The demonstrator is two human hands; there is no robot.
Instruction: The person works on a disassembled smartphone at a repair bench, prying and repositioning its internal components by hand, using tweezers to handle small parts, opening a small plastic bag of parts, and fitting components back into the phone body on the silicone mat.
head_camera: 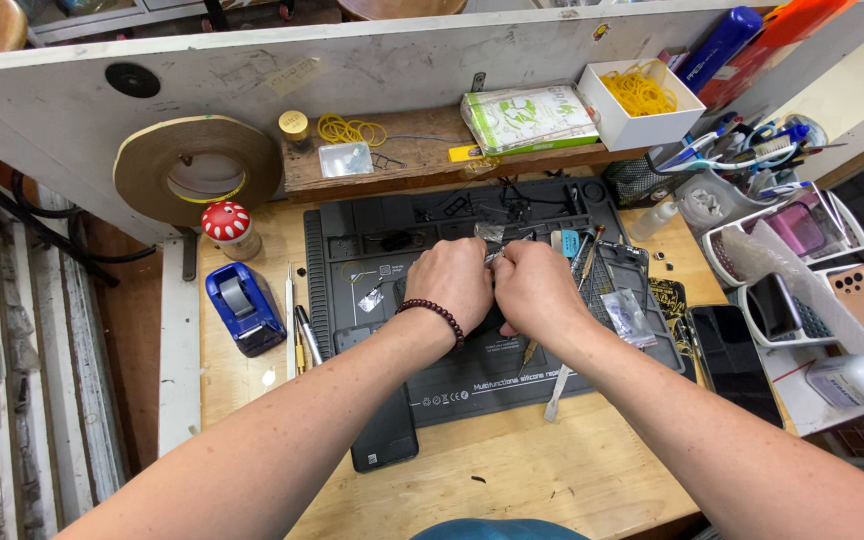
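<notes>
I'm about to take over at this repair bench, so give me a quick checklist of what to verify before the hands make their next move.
1. Both hands on the work: left hand and right hand meet over the dark silicone mat. Ok.
2. What they pinch: a small shiny piece shows above the fingers; the rest is hidden. Cannot tell.
3. Work sits over the mat, not bare wood. Ok.
4. Tools within reach: a metal spudger lies by the right wrist, pens left of the mat. Ok.
5. Mat edge free: a black phone overlaps its lower left corner. Not ok.
6. Blue tape dispenser stands apart from the hands. Ok.
</notes>
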